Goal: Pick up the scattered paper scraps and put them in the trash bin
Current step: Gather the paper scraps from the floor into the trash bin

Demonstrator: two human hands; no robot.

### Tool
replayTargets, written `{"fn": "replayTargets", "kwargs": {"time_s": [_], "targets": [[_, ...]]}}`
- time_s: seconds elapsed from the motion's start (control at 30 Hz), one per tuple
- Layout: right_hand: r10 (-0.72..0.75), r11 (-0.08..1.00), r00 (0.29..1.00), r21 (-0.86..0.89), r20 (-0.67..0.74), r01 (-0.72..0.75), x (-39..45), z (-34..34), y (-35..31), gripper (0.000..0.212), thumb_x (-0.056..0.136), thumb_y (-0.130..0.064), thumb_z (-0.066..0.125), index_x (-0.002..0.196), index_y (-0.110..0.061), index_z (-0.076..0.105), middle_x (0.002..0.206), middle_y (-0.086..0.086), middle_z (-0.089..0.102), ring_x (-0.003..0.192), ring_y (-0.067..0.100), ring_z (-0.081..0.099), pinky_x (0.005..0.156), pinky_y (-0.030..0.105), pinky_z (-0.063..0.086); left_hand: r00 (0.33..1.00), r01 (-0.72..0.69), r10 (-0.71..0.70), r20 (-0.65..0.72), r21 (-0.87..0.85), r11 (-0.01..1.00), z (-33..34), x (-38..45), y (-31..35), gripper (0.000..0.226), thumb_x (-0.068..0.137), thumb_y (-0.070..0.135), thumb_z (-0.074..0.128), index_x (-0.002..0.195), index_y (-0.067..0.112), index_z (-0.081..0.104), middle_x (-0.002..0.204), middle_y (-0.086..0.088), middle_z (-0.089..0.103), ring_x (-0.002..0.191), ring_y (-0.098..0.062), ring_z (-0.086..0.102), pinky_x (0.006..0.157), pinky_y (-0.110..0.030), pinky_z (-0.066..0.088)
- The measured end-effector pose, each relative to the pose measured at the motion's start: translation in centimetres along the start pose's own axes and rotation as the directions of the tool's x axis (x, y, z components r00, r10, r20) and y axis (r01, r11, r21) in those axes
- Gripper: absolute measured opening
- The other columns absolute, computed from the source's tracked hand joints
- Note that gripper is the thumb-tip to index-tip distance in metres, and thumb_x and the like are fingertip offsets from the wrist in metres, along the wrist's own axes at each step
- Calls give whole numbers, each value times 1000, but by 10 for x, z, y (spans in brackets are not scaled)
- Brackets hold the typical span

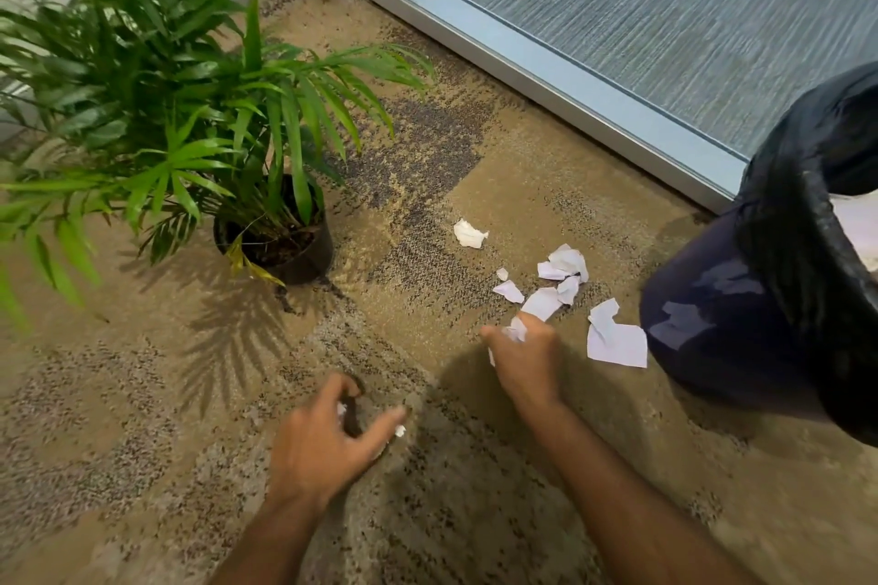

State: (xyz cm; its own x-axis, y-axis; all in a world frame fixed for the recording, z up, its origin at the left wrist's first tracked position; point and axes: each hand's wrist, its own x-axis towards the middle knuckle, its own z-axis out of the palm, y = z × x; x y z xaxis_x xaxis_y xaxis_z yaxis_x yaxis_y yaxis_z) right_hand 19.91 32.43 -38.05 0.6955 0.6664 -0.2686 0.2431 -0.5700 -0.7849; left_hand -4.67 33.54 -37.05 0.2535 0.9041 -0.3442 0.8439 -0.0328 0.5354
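Left hand (pixel 328 437) low over the carpet (pixel 142 418), right hand (pixel 525 359) ahead of it among the scraps (pixel 563 273).

The left hand's fingers are loosely curled, thumb and forefinger apart, with small white bits at the fingertips; whether it grips them cannot be told. The right hand is closed on a crumpled scrap (pixel 518 329). More scraps lie just beyond and to the right of it. The bin (pixel 722 314), lined with a black bag (pixel 807 214), stands right of the right hand; a plant (pixel 280 247) stands beyond the left.

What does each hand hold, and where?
The right hand grips crumpled scraps in its fist. The left hand pinches small bits at its fingertips.
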Motion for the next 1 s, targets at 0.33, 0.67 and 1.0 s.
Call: {"fn": "replayTargets", "kwargs": {"time_s": [0.33, 0.67, 1.0], "targets": [[207, 876, 963, 405, 175, -262, -30, -43, 28, 17, 101, -24, 50, 104, -15, 64, 58, 7, 60, 37, 13, 43, 36, 20, 32, 986, -146, 95, 139, 427, 892, 19, -4, 3, 32, 102, 49, 20, 120, 28, 34, 105, 5, 62, 65, 0, 55, 50, -17, 47], [-65, 847, 997, 526, -52, 83, -58, -129, -64, 84, 71, -90, 37, 52, -9, 36, 47, 2, 30, 43, 18, 30, 43, 23, 26, 987, 36, -123, -107, -593, 804, 1, -11, 128, 19, 98, 14, 55, 83, 22, 64, 77, -5, 69, 50, -2, 61, 38, -13, 43], [-324, 912, 746, 18, -582, 411, -9, -341, -156, 62, 87, -75, 40, 57, -20, 49, 54, 5, 48, 53, 35, 46, 55, 45, 46, 955, -207, 260, -146, -952, 225, -57, -26, 428, 18, 96, 26, 59, 80, 18, 62, 68, 5, 58, 58, -9, 52, 51, -30, 46]]}}
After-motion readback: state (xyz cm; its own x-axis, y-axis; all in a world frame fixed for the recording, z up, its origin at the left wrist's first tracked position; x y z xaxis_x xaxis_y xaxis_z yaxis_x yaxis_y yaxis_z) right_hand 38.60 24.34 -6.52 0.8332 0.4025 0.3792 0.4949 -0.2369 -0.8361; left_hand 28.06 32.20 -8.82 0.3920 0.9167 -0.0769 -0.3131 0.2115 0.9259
